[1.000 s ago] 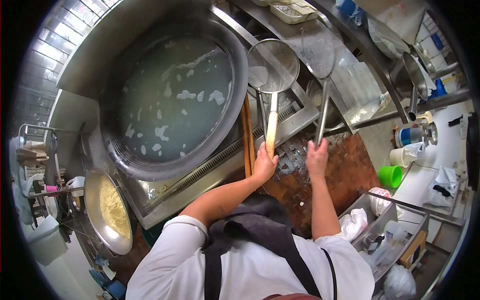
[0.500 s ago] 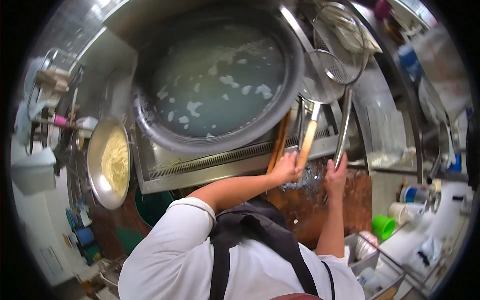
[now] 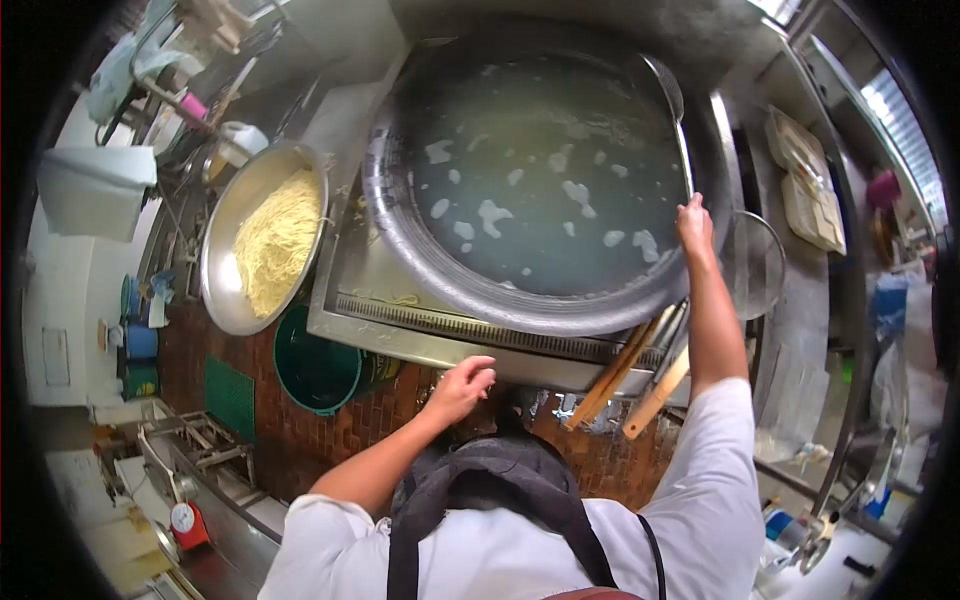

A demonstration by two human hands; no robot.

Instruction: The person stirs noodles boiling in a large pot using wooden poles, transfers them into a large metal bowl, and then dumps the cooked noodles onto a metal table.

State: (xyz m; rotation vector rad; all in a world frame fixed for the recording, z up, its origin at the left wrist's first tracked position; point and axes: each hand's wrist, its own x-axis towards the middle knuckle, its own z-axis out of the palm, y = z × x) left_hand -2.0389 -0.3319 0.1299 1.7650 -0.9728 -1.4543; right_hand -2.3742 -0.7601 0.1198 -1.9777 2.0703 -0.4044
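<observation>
My right hand (image 3: 695, 222) is closed around the metal handle of a skimmer (image 3: 683, 140). The skimmer's mesh head is at the far right inside the rim of a large dark pot (image 3: 440, 278). Cloudy, steaming water (image 3: 540, 180) with patches of white foam fills the pot. My left hand (image 3: 462, 388) hangs in front of the stove edge, fingers loosely bent and slightly apart, holding nothing. Below my right forearm, a wooden-handled strainer (image 3: 658, 405) leans beside long wooden sticks (image 3: 612, 375).
On the left, a steel bowl (image 3: 222, 290) holds a heap of yellow noodles (image 3: 278, 240). A green bucket (image 3: 310, 375) stands below the stove's front edge (image 3: 450, 360). Plastic containers (image 3: 808, 190) sit on the right counter. A red scale (image 3: 188, 525) is at lower left.
My right hand has moved forward with the skimmer, bringing it to the pot. My left hand has let go of the wooden-handled strainer and moved left. The view has swung left.
</observation>
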